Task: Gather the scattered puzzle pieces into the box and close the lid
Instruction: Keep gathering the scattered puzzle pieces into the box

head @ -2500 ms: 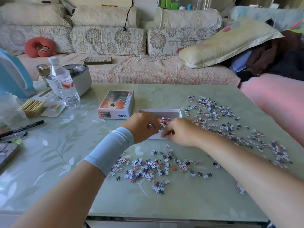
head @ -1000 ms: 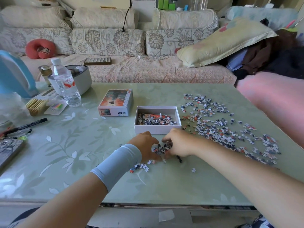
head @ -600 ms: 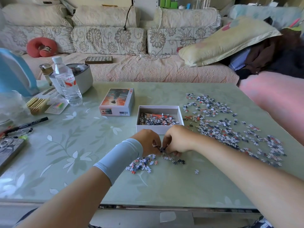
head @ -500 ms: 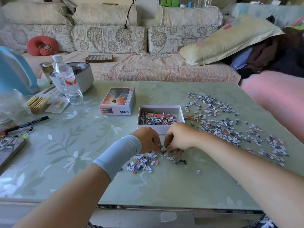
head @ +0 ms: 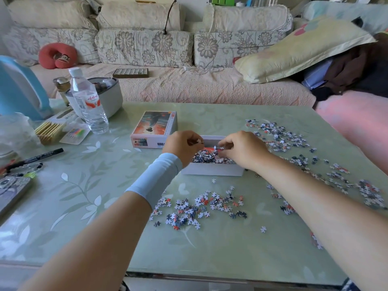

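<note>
The white puzzle box (head: 212,171) stands open at the table's middle, partly filled with pieces. Both hands hover over it. My left hand (head: 184,147) is curled over the box's left end and pinches a few pieces. My right hand (head: 241,149) has its fingers bent down above the pile, with pieces at the fingertips. The picture lid (head: 155,128) lies face up just left of the box. A loose patch of puzzle pieces (head: 199,206) lies in front of the box. A larger spread of pieces (head: 304,152) covers the table's right side.
On the green table (head: 84,196), at the left, stand a water bottle (head: 89,103), a white pot (head: 109,95), a blue jug (head: 19,89), a marker (head: 37,157) and a phone (head: 10,192). A sofa runs behind the table.
Both hands lifted from the patch in front of the box and moved up over the box with pieces. The patch in front is thinner than 2.5 s ago.
</note>
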Motion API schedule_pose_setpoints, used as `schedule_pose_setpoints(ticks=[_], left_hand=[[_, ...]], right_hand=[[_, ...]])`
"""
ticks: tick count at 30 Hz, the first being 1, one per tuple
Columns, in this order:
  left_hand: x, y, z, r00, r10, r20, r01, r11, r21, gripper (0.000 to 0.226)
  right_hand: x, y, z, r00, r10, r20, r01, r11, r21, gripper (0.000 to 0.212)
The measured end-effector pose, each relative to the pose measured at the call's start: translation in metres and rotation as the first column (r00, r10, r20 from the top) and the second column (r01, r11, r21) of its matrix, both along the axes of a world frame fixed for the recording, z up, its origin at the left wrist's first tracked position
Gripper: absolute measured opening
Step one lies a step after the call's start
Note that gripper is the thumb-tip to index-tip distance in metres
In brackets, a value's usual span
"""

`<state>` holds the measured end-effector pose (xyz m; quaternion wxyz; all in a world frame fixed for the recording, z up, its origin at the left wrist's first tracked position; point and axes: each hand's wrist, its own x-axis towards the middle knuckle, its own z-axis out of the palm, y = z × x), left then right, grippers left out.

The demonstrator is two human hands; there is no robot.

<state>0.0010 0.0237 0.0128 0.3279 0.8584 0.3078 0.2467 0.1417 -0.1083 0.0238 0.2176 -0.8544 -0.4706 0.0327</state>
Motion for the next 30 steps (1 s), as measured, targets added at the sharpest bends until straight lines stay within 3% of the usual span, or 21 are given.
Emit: schedule_pose_setpoints(ticks=[4,7,12,16,20,23,25,27,30], left_hand=[[0.003,-0.001,-0.011,0.962,-0.173,-0.213,0.196,0.977,0.09,0.033],[-0.002,-0.002,-0.01,0.961,-0.227,-0.159,0.252,0.954,0.162,0.037],[-0.023,-0.001,-0.004,0.964,-0.26,-0.06,0.267,0.938,0.219,0.027],[-0.042,-0.015,0.001,0.89,-0.305,-0.34,0.391,0.893,0.221,0.026],[-0.049,-0.036,-0.015,0.705,-0.345,-0.619,0.462,0.886,0.033,0.062],[-0.047,-0.045,-0.023,0.65,-0.3,-0.698,0.485,0.871,0.077,0.077],[-0.043,-0.051,-0.025,0.663,-0.306,-0.683,0.492,0.866,0.089,0.071],[-0.04,-0.057,-0.027,0.682,-0.336,-0.65,0.495,0.866,0.072,0.06],[-0.037,-0.061,-0.028,0.703,-0.376,-0.603,0.503,0.863,0.049,0.044]], right_hand=[[-0.004,-0.002,0.003,0.997,0.075,-0.03,-0.074,0.997,0.018,0.012],[-0.012,-0.009,0.008,0.978,0.195,-0.068,-0.198,0.979,-0.038,0.012],[-0.033,-0.019,-0.006,0.944,0.325,-0.052,-0.324,0.894,-0.311,0.03],[-0.042,-0.027,-0.022,0.91,0.415,-0.021,-0.37,0.788,-0.492,0.042],[-0.042,-0.036,-0.014,0.915,0.388,-0.105,-0.389,0.786,-0.481,0.055],[-0.037,-0.048,-0.004,0.937,0.315,-0.154,-0.35,0.83,-0.435,0.043],[-0.033,-0.053,-0.004,0.956,0.279,-0.093,-0.287,0.816,-0.501,0.039],[-0.032,-0.056,-0.01,0.964,0.262,-0.043,-0.237,0.773,-0.588,0.051],[-0.039,-0.055,-0.016,0.963,0.252,-0.09,-0.257,0.777,-0.574,0.052]])
